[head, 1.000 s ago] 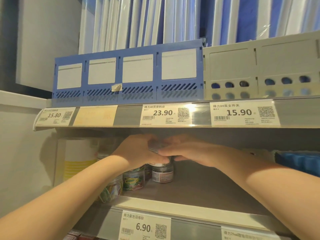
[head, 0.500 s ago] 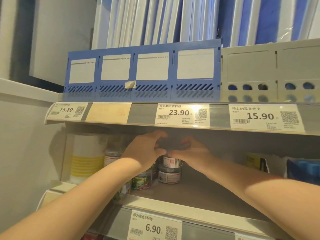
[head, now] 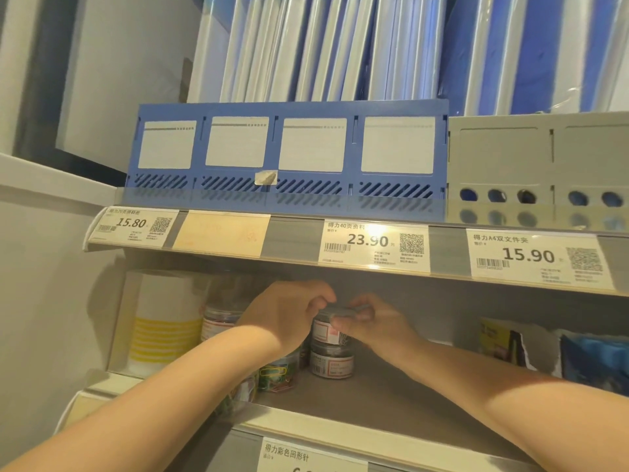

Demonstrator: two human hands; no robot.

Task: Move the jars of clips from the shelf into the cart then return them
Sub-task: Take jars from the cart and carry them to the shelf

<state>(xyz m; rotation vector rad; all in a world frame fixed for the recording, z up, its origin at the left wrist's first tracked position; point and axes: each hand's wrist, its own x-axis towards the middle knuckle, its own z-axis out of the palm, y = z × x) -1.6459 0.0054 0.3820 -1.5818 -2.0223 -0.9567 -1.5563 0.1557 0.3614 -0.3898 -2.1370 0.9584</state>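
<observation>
On the grey shelf two clear jars of silver clips stand stacked. My left hand and my right hand both grip the top jar by its lid, one from each side. It sits on the lower jar. Left of the stack stand a jar of coloured clips and another clear jar further back; my left forearm partly hides more jars near the shelf's front edge.
A white tub with yellow stripes stands at the shelf's left end. Packaged goods lie at the right. The upper shelf's edge with price tags hangs low over my hands. Blue file boxes stand above.
The view has tilted up and shifted. My hands have closed in on the top jar's lid; half a second ago the fingers were spread just above it.
</observation>
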